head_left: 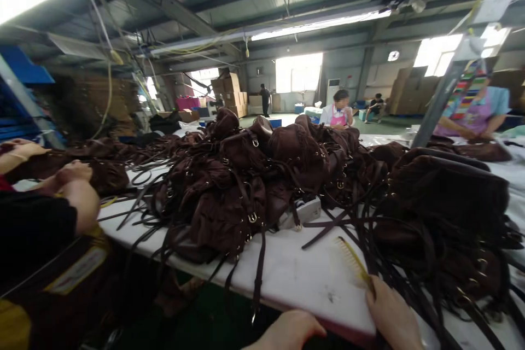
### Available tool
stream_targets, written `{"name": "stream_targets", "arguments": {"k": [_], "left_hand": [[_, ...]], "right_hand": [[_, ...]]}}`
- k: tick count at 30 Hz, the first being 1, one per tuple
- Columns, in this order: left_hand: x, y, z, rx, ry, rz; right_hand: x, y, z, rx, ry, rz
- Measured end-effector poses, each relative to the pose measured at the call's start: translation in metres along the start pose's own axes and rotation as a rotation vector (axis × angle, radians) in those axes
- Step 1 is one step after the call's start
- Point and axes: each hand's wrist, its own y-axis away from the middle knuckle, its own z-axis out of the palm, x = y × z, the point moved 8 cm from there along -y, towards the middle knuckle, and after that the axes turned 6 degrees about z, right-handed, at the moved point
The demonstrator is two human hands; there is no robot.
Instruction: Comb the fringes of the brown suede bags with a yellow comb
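Note:
My right hand (391,309), at the table's front edge, is closed around the end of a yellow comb (353,260). The comb's teeth point left, above the white tabletop (303,270). My left hand (289,331) is low at the bottom edge of the view, just off the table's front edge. One bent digit of it points right; the other fingers are hidden. Ahead lies a heap of dark brown leather bags (229,213) with buckles and long straps. More dark bags (451,197) are piled beside my right hand, their straps running close by it.
A small grey-white box (301,213) sits against the heap. Straps hang over the front edge. On the left, a co-worker's arms (80,191) reach over the table. Another co-worker (338,112) is behind the heap, a third (476,104) at far right beside a slanted metal post (441,95).

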Motion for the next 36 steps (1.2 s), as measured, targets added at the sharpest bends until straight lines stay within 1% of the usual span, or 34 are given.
{"name": "stream_targets", "arguments": {"k": [2, 4, 6, 8, 9, 10, 11, 12, 13, 14, 15, 16, 18, 20, 21, 23, 25, 27, 28, 30, 31, 33, 34, 36], "left_hand": [[-0.008, -0.004, -0.031, 0.096, -0.061, -0.014], [-0.015, -0.007, -0.076, 0.273, -0.175, -0.023], [-0.02, -0.003, -0.132, 0.516, -0.346, -0.031], [-0.024, 0.013, -0.188, 0.796, -0.556, -0.075], [-0.028, 0.025, -0.214, 0.94, -0.653, -0.148], [-0.035, 0.04, -0.237, 1.07, -0.727, -0.257], [-0.046, 0.056, -0.256, 1.168, -0.764, -0.401], [-0.06, 0.071, -0.272, 1.224, -0.752, -0.565], [-0.076, 0.085, -0.283, 1.235, -0.696, -0.724], [-0.094, 0.097, -0.291, 1.206, -0.614, -0.854], [-0.109, 0.106, -0.295, 1.16, -0.533, -0.939], [-0.122, 0.111, -0.297, 1.107, -0.461, -0.988], [-0.138, 0.117, -0.297, 1.021, -0.379, -0.996], [-0.142, 0.117, -0.289, 0.967, -0.342, -0.96], [-0.142, 0.117, -0.282, 0.95, -0.332, -0.931], [-0.135, 0.114, -0.261, 0.925, -0.305, -0.859], [-0.125, 0.114, -0.23, 0.901, -0.264, -0.786], [-0.108, 0.114, -0.195, 0.898, -0.188, -0.673], [-0.098, 0.114, -0.178, 0.917, -0.141, -0.6], [-0.076, 0.117, -0.146, 0.99, -0.04, -0.458], [-0.067, 0.119, -0.13, 1.03, 0.011, -0.41], [-0.057, 0.119, -0.095, 1.061, 0.106, -0.386], [-0.055, 0.117, -0.076, 1.044, 0.151, -0.398], [-0.057, 0.108, -0.037, 0.957, 0.219, -0.438]], "right_hand": [[0.012, -0.002, 0.011, -0.008, -0.059, 0.006], [0.018, -0.003, 0.02, -0.003, -0.089, -0.009], [0.02, -0.003, 0.023, 0.009, -0.099, -0.021], [0.019, -0.002, 0.023, 0.005, -0.101, -0.021], [0.017, -0.001, 0.022, -0.002, -0.102, -0.021], [0.016, -0.001, 0.02, -0.006, -0.1, -0.019], [0.015, 0.0, 0.017, -0.005, -0.096, -0.013], [0.013, 0.001, 0.014, 0.001, -0.089, -0.006], [0.012, 0.002, 0.01, 0.012, -0.082, -0.005], [0.01, 0.003, 0.007, 0.023, -0.074, -0.008], [0.008, 0.004, 0.004, 0.034, -0.068, -0.013], [0.007, 0.005, 0.002, 0.042, -0.062, -0.017], [0.005, 0.007, -0.001, 0.055, -0.051, -0.019], [0.004, 0.008, -0.004, 0.068, -0.047, -0.013], [0.003, 0.009, -0.005, 0.071, -0.048, -0.01], [0.002, 0.01, -0.007, 0.069, -0.05, 0.0], [0.001, 0.01, -0.01, 0.061, -0.044, 0.008], [0.0, 0.009, -0.014, 0.049, -0.043, 0.014], [-0.001, 0.009, -0.016, 0.036, -0.05, 0.02], [-0.001, 0.009, -0.02, 0.003, -0.094, 0.068], [-0.002, 0.01, -0.023, -0.014, -0.144, 0.097], [-0.011, 0.014, -0.03, -0.034, -0.321, 0.123], [-0.019, 0.017, -0.035, -0.039, -0.441, 0.109], [-0.042, 0.025, -0.044, -0.061, -0.687, 0.044]]}}
